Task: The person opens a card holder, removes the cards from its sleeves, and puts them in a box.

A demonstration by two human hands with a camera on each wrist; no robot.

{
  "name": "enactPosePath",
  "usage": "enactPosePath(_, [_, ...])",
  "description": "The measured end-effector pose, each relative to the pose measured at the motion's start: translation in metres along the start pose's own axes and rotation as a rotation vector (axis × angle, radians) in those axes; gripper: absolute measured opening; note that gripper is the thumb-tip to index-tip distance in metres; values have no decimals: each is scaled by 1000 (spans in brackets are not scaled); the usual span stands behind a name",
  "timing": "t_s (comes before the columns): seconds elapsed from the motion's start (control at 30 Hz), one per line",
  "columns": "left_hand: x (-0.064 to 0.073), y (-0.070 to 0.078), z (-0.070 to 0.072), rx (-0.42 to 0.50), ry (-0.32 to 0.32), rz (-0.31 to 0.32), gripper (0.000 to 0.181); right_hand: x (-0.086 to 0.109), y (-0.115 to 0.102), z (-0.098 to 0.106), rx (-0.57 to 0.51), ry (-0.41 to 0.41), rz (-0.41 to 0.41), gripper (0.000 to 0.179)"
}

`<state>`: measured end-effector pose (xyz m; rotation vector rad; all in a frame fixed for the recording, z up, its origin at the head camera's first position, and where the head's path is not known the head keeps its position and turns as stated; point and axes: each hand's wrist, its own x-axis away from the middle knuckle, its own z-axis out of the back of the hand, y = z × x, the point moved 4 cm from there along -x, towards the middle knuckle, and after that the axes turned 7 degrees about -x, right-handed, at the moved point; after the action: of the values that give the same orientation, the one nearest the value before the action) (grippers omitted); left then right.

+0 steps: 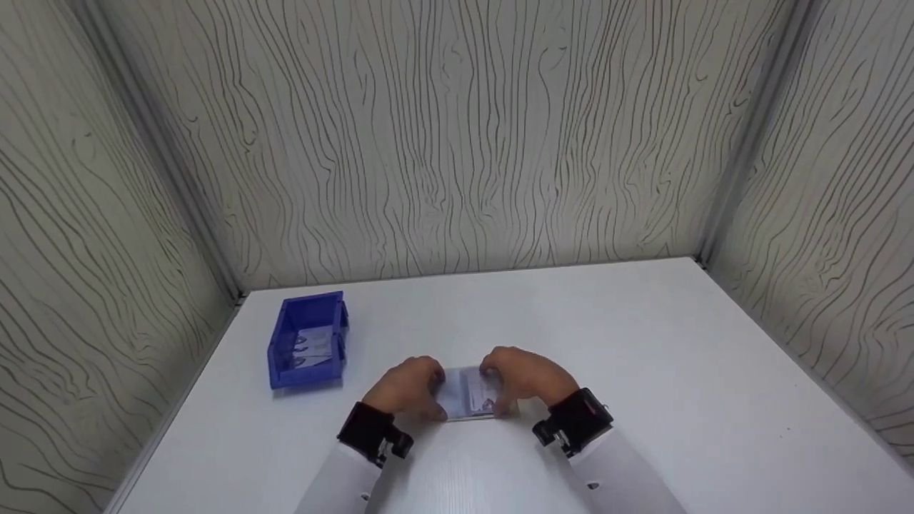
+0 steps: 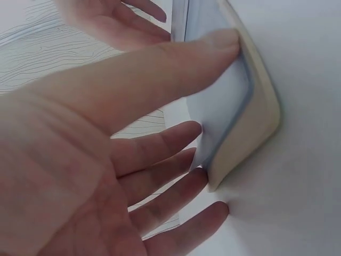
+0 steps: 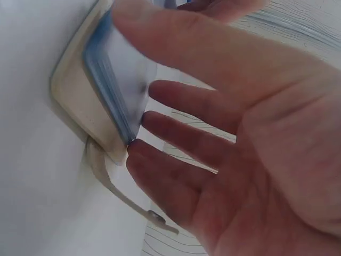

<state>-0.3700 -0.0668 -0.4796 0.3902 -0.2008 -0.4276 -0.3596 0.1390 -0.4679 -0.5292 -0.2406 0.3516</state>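
An open card holder [image 1: 457, 395] lies on the white table between both hands, its clear sleeves spread and a printed card showing on the right half. My left hand [image 1: 409, 389] holds its left end, with the thumb on the near edge and fingertips at the far edge in the left wrist view. My right hand [image 1: 532, 378] spans the right end the same way, thumb and fingers on opposite edges. The right wrist view shows a beige cover [image 3: 79, 90] under stacked blue-edged sleeves [image 3: 109, 80]. From it sticks out a beige strap [image 3: 120, 193] with a metal snap.
To the left on the table stands a blue plastic bin [image 1: 305, 376] with several printed cards [image 1: 313, 346] inside. Wood-grain panels [image 1: 457, 143] enclose the table at the back and both sides.
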Motion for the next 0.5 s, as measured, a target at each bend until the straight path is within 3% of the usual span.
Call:
enactPosePath(0.27, [0,1,-2,6,-6,-8,62,-3,-1,-5,14,8,5,59])
enactPosePath(0.5, [-1,-2,-2,-13,0,-20,61,-2,2,-1,-29,12,5,63])
